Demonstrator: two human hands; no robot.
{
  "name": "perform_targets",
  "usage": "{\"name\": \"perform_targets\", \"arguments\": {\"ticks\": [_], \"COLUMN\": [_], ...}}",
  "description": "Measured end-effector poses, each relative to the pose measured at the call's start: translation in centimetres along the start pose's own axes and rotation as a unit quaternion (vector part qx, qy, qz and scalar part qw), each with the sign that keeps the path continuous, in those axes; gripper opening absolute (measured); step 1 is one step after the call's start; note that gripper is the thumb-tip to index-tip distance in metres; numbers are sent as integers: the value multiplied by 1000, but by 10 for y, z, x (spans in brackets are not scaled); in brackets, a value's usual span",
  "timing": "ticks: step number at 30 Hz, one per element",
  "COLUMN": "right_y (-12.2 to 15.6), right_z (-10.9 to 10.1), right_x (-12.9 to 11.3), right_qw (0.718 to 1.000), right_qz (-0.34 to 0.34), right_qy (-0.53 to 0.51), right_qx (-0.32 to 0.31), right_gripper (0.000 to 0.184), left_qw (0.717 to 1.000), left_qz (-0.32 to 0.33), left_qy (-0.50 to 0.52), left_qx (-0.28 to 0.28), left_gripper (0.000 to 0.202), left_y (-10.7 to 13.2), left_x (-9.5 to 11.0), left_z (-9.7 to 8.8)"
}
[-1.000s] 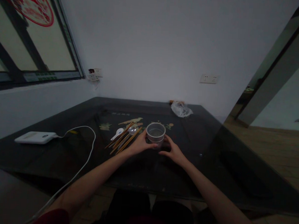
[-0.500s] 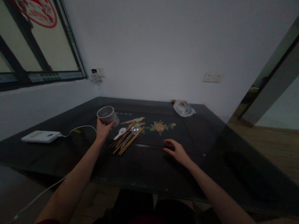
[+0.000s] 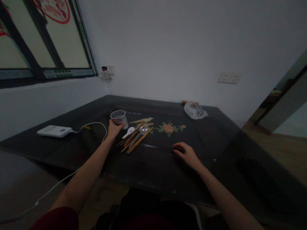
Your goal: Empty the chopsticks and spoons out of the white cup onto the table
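My left hand (image 3: 114,129) has its fingers wrapped round a clear plastic cup (image 3: 119,117), which stands upright at the table's left middle. Just right of the cup lies a small white soup spoon (image 3: 128,131). Beside that, several wooden chopsticks (image 3: 141,140) and metal spoons (image 3: 143,131) lie in a loose bundle, slanting away from me. My right hand (image 3: 188,156) rests low over the dark tabletop to the right of the bundle, fingers curved and apart, with nothing in them.
A white power bank (image 3: 54,131) with a white cable (image 3: 94,123) lies at the left of the dark table (image 3: 151,169). A crumpled clear plastic bag (image 3: 195,111) sits near the wall at the back right. A dark flat object (image 3: 265,182) lies at the right.
The cup, tilted before, now stands more upright in my left hand. The view has turned slightly left, so things appear further right. My right hand stays about where it was.
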State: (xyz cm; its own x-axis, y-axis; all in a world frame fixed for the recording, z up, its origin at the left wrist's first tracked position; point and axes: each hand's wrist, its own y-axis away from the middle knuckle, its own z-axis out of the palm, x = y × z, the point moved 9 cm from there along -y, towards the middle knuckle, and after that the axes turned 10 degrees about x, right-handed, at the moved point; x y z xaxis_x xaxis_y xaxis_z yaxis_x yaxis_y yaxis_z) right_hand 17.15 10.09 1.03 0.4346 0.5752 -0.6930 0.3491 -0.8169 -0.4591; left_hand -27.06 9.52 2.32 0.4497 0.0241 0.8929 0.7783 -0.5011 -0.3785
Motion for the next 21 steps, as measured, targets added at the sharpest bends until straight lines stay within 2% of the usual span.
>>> {"name": "perform_targets", "arguments": {"ticks": [5,10,21], "right_y": [0,-1,-1], "right_z": [-1,-1,1], "right_x": [-4,-8,-4], "right_qw": [1000,1000,1000], "right_qz": [-7,-14,-14], "right_qy": [5,7,8], "right_qx": [0,-9,-18], "right_gripper": [15,13,12], "left_qw": [1000,1000,1000], "left_qz": [-23,-15,13], "left_qy": [-1,18,-11], "left_qx": [-5,-3,-17], "left_gripper": [70,67,68], "left_y": [4,5,-8], "left_x": [3,4,-14], "left_z": [-3,-4,9]}}
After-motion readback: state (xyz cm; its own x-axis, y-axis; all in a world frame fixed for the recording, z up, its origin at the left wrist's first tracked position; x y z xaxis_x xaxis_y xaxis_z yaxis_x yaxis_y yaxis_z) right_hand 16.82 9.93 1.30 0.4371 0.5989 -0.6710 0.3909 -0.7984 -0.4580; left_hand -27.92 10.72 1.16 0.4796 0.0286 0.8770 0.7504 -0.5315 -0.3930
